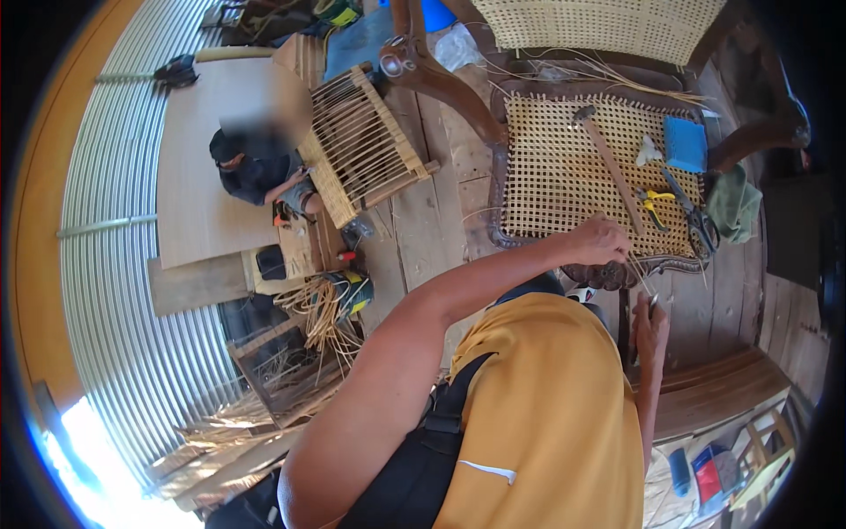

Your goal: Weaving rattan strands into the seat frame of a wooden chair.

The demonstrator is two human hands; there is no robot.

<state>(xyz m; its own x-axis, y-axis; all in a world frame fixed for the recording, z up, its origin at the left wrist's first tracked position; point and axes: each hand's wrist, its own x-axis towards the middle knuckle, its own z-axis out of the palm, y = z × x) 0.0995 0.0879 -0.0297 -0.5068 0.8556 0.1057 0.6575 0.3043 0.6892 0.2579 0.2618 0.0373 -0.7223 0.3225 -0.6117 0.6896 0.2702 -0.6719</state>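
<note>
My left hand (pixel 599 242) is closed on thin pale cane strands (pixel 643 278) over the front edge of the carved chair's woven cane seat (pixel 555 159). My right hand (pixel 649 328), lower right, grips a small metal tool (pixel 653 304), perhaps a blade, where the strands run down. On the seat lie a hammer (pixel 612 163), yellow-handled pliers (pixel 654 210), dark-handled cutters (pixel 696 225), a blue block (pixel 686 144) and a white scrap (pixel 648 150).
At left, another person (pixel 247 172) works beside a woven wooden frame (pixel 370 141). Loose cane (pixel 322 322) lies below them. The chair's arms (pixel 449 97) rise either side of the seat; a green cloth (pixel 731 203) hangs at right. Corrugated metal sheeting (pixel 115 264) forms the left wall.
</note>
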